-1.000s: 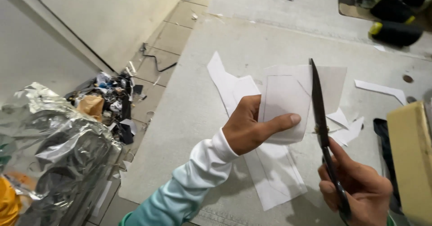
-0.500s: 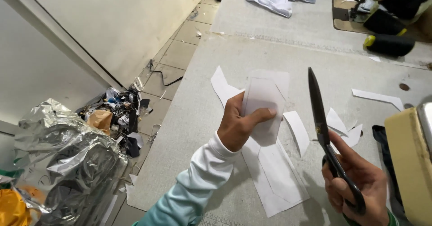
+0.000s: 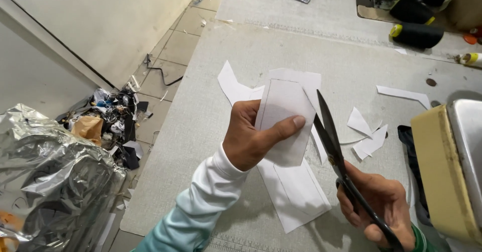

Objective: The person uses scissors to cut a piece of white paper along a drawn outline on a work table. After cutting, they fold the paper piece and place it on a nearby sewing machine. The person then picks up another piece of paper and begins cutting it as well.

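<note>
Pinching the white paper piece (image 3: 283, 124) in your left hand (image 3: 251, 139) above the tabletop (image 3: 201, 121), you're mid-trim. Your right hand (image 3: 379, 207) grips the black scissors (image 3: 334, 151), blades parted at its right edge; follow the pencilled outline, I'd judge.

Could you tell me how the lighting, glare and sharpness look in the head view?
In the head view, light is soft and even; the left hand, white paper piece and black scissors in the right hand look sharp. Faint shadows fall on the grey table beneath the arms. Bright glare flecks the crumpled silver foil at left, and the edges bend slightly from the wide lens.
</note>
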